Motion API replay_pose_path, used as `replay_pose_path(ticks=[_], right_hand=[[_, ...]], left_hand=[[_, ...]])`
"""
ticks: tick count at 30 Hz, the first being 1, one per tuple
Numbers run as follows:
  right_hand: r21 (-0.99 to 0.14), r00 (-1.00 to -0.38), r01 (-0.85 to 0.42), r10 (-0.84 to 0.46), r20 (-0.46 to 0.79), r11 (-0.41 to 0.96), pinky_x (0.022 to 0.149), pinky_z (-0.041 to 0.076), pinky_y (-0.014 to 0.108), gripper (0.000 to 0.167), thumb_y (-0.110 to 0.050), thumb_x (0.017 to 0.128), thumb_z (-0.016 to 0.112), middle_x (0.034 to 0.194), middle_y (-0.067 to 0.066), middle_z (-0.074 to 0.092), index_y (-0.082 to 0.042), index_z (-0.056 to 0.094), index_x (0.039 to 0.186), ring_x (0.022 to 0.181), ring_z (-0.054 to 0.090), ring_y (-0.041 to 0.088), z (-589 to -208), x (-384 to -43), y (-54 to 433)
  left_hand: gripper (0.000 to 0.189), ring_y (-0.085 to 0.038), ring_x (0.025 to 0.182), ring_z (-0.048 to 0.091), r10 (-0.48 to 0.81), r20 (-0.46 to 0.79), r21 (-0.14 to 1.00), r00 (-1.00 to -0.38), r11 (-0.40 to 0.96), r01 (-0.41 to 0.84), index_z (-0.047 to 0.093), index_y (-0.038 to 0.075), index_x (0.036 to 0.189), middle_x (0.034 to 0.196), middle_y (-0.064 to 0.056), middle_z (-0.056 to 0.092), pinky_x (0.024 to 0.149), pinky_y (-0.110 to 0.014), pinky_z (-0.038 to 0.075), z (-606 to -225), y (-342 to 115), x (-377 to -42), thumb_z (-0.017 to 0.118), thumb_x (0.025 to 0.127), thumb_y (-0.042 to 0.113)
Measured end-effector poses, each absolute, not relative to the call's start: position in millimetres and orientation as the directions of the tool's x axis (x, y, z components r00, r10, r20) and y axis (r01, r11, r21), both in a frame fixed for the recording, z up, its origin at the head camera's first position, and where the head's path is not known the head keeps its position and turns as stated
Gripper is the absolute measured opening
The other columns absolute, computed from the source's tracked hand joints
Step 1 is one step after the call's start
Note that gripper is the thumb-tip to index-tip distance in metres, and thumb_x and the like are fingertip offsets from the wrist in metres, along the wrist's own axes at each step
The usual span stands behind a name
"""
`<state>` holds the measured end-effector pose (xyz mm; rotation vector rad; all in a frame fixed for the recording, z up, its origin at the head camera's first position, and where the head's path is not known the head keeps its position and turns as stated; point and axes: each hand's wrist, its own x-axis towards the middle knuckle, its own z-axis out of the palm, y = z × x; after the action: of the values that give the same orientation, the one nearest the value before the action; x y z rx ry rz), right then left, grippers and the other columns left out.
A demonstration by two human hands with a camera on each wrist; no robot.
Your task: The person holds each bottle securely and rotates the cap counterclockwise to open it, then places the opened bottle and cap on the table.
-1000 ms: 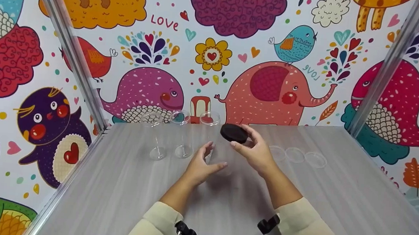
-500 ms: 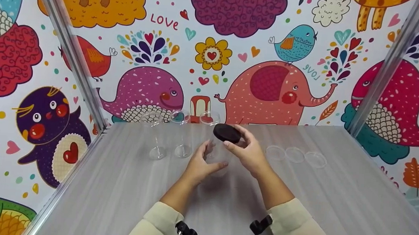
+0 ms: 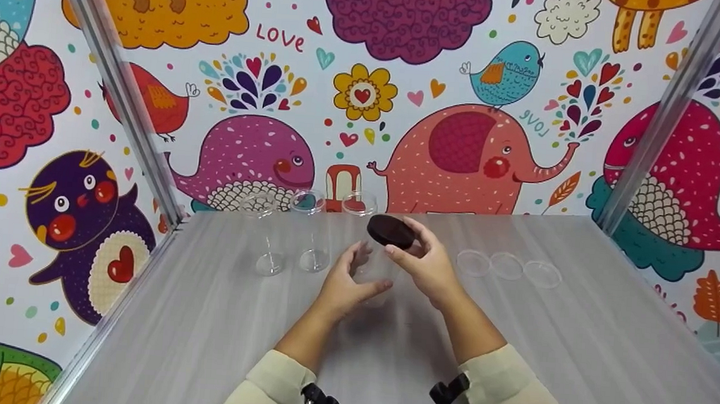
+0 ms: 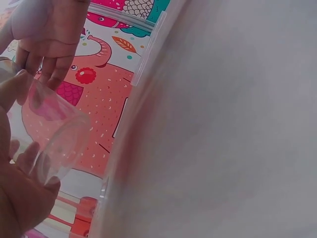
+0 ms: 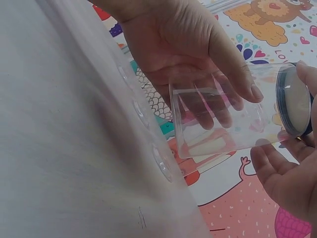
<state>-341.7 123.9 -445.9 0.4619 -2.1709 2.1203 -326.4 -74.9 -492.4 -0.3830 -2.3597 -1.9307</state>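
A clear plastic jar (image 5: 223, 119) is held tilted off the table, its closed base toward the table. My left hand (image 3: 345, 284) holds its side, fingers behind the wall and thumb in front, as the right wrist view shows. At its upper end is a black round lid (image 3: 391, 231), right at the jar's rim. My right hand (image 3: 428, 267) grips the lid's edge between thumb and fingers. In the left wrist view the jar's base (image 4: 67, 144) faces the camera, while the lid is mostly hidden.
Three tall clear jars, a left one (image 3: 269, 263), a middle one (image 3: 313, 260) and a right one (image 3: 360, 203), stand open-topped at the back left. Three flat clear discs (image 3: 507, 266) lie in a row at right. A patterned wall (image 3: 452, 158) bounds the grey table (image 3: 198, 343).
My right hand and the black lid have shifted left, closer over my left hand, then stayed nearly still. The left hand keeps its place.
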Motion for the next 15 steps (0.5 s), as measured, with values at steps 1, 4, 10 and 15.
replay_pose_path(ticks=[1, 4, 10, 15], right_hand=[[-0.965, -0.952, -0.261, -0.165, 0.258, -0.002, 0.1, 0.061, 0.026, 0.078, -0.017, 0.093, 0.084, 0.152, 0.015, 0.058, -0.012, 0.046, 0.161, 0.122, 0.069, 0.023, -445.9, -341.4, 123.9], [-0.965, -0.951, -0.261, -0.17, 0.259, -0.008, 0.101, 0.061, 0.027, 0.078, -0.017, 0.093, 0.084, 0.152, 0.015, 0.057, -0.012, 0.045, 0.161, 0.123, 0.069, 0.023, -446.0, -341.2, 124.0], [-0.966, -0.953, -0.258, -0.168, 0.251, 0.021, 0.1, 0.061, 0.026, 0.078, -0.02, 0.093, 0.084, 0.151, 0.014, 0.058, -0.013, 0.046, 0.161, 0.122, 0.068, 0.024, -445.1, -340.9, 125.7], [-0.966, -0.955, -0.253, -0.174, 0.242, 0.047, 0.098, 0.06, 0.027, 0.077, -0.022, 0.092, 0.084, 0.149, 0.014, 0.058, -0.015, 0.047, 0.159, 0.123, 0.066, 0.025, -443.8, -340.6, 127.8]], left_hand=[[0.104, -0.031, 0.156, 0.046, 0.147, 0.21, 0.955, -0.967, 0.181, 0.235, 0.035, 0.013, 0.165, 0.166, -0.006, 0.051, 0.13, -0.059, 0.035, -492.6, -74.9, -326.4, 0.093, 0.082, 0.037], [0.103, -0.031, 0.155, 0.047, 0.141, 0.21, 0.952, -0.967, 0.193, 0.235, 0.036, 0.014, 0.165, 0.165, -0.005, 0.052, 0.13, -0.059, 0.036, -492.7, -74.7, -326.1, 0.093, 0.082, 0.038], [0.105, -0.03, 0.154, 0.048, 0.141, 0.212, 0.948, -0.967, 0.211, 0.239, 0.037, 0.015, 0.164, 0.164, -0.004, 0.053, 0.129, -0.058, 0.037, -491.0, -74.5, -324.9, 0.094, 0.081, 0.042], [0.104, -0.031, 0.153, 0.049, 0.143, 0.217, 0.944, -0.966, 0.222, 0.245, 0.038, 0.014, 0.164, 0.164, -0.005, 0.053, 0.129, -0.058, 0.037, -490.5, -75.0, -323.9, 0.094, 0.081, 0.043]])
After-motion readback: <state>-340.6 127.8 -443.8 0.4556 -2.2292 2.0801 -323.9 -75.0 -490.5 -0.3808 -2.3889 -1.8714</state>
